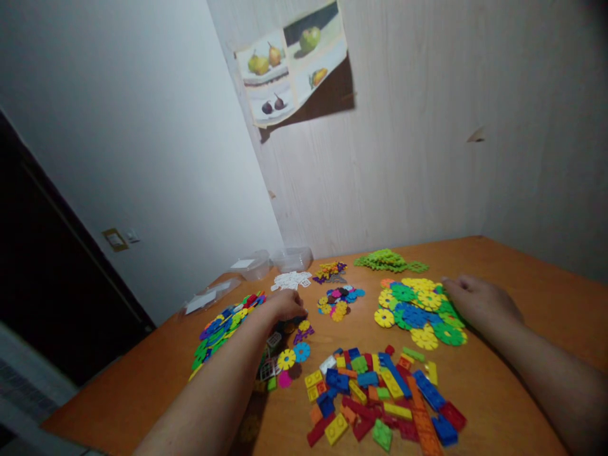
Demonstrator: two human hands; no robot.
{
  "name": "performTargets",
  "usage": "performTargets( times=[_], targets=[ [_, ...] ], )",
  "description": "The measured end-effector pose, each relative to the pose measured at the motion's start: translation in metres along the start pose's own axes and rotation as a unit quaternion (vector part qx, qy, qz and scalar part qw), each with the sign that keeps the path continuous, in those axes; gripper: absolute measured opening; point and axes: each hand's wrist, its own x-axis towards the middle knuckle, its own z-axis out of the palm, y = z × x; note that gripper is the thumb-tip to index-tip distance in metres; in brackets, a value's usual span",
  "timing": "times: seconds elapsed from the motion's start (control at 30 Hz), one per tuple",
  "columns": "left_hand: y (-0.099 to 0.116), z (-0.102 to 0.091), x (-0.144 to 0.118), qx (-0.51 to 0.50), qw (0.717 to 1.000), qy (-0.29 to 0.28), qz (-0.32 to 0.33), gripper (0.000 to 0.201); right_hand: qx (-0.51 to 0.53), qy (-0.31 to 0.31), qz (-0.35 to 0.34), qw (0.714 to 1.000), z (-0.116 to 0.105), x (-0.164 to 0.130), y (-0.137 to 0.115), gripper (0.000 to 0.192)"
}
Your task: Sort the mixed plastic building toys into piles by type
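My left hand [285,305] reaches over the orange table [522,272], its fingers curled above a small cluster of flower-shaped discs [295,347]; whether it holds one is unclear. My right hand [477,303] rests palm down at the right edge of a pile of large yellow, green and blue gear discs [418,307], fingers loosely apart. A heap of coloured building bricks [380,396] lies nearest to me, between my forearms. A small pile of mixed little discs [339,301] sits between my two hands.
A spread of blue, green and yellow pieces [223,326] lies at the left. Green pieces [387,259], a small yellow-purple pile [330,271] and white tiles [291,280] lie near the wall. Clear plastic tubs [292,258] stand in the corner. A fruit poster [294,63] hangs above.
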Motion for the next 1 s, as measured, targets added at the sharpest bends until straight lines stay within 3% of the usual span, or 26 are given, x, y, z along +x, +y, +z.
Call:
performTargets(
  times=[0.3, 0.53, 0.73, 0.87, 1.0],
  targets=[
    [0.001, 0.01, 0.006, -0.017, 1.0, 0.003, -0.023, 0.012, -0.003, -0.01, 0.005, 1.0, 0.0, 0.003, 0.002, 0.051],
    [0.005, 0.014, 0.014, -0.126, 0.991, 0.037, -0.017, 0.015, -0.004, -0.007, 0.008, 1.0, 0.001, 0.003, 0.002, 0.05],
    [0.021, 0.014, 0.026, -0.233, 0.971, 0.058, 0.006, 0.022, 0.001, -0.007, 0.007, 1.0, 0.001, 0.003, 0.001, 0.051],
    [0.024, 0.012, 0.017, -0.262, 0.963, 0.051, 0.024, 0.022, 0.005, -0.009, 0.01, 1.0, -0.001, 0.002, 0.0, 0.05],
    [0.011, 0.009, -0.002, -0.249, 0.967, 0.033, 0.033, 0.019, 0.0, -0.008, -0.004, 1.0, -0.002, 0.0, -0.001, 0.051]
  ],
)
